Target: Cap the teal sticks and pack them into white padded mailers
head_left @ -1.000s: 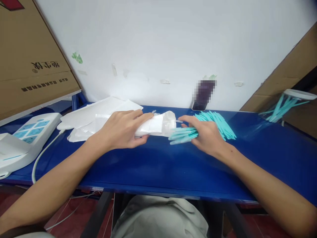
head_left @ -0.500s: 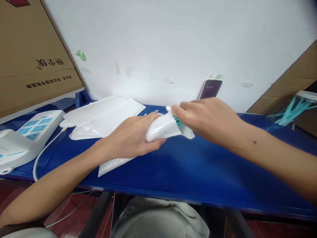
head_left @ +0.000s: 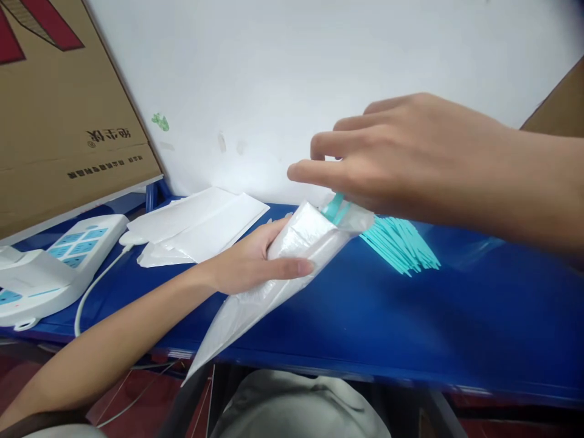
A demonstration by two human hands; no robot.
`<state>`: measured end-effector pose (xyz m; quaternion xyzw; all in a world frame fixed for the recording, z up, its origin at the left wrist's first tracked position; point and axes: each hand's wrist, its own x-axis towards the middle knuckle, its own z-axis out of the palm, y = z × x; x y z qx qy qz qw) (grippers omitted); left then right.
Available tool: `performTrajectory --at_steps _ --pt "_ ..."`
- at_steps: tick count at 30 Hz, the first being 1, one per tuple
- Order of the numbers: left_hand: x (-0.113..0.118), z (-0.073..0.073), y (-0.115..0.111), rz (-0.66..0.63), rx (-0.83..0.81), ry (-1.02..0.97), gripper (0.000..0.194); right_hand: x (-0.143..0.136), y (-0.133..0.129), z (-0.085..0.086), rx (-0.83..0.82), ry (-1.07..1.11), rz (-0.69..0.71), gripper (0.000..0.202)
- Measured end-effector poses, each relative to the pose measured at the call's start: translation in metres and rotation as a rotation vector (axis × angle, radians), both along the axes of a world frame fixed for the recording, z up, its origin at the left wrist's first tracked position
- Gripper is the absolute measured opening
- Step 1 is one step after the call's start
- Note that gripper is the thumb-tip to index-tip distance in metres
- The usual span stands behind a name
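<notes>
My left hand point(head_left: 255, 261) is wrapped round a white plastic sleeve point(head_left: 292, 255), which slants up to the right with its opening near the top. Inside that opening, the ends of some teal sticks point(head_left: 336, 210) show. Above the opening is my right hand point(head_left: 383, 152), its fingers apart and bent, holding nothing that I can see. Beneath my right wrist, a bundle of thin teal sticks point(head_left: 401, 243) lies on the blue table point(head_left: 365, 322).
Flat white sleeves point(head_left: 201, 225) lie at the back left. A white power strip point(head_left: 95, 249) with a cable sits at the far left, in front of a cardboard box point(head_left: 68, 109). A white wall point(head_left: 255, 73) stands behind the table.
My right hand has lifted off the sleeve opening and its fingers have spread. The sleeve is tilted more steeply, its lower end nearer the table's front edge. The teal bundle now shows on the table.
</notes>
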<state>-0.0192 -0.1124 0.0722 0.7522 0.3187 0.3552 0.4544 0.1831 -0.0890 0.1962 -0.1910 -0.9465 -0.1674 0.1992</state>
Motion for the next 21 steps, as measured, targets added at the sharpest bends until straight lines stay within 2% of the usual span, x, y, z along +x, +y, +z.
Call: performTrajectory --at_steps 4,7,9,12,15,18,21 --pt "-0.001 -0.002 0.002 0.002 -0.036 -0.066 0.049 0.017 0.016 -0.002 -0.032 0.177 0.013 0.025" --pt "-0.006 0.0 0.006 0.053 -0.044 -0.127 0.047 0.027 0.023 0.004 0.011 0.198 -0.068 0.021" --pt "-0.009 0.006 0.01 0.104 -0.012 -0.222 0.053 0.034 0.024 0.006 0.006 0.197 -0.146 0.028" --pt "-0.011 0.015 0.014 0.23 0.118 -0.395 0.062 0.04 0.02 0.003 -0.225 0.22 -0.193 0.039" --pt "-0.004 0.014 0.015 0.33 0.233 -0.417 0.065 0.037 0.011 -0.009 -0.541 0.23 -0.113 0.044" --pt "0.008 0.003 0.013 0.273 0.253 -0.303 0.086 0.025 0.003 -0.023 -0.67 0.245 -0.013 0.049" --pt "0.016 -0.01 0.014 0.169 0.149 -0.261 0.099 0.012 0.002 -0.032 -0.598 0.262 0.029 0.033"
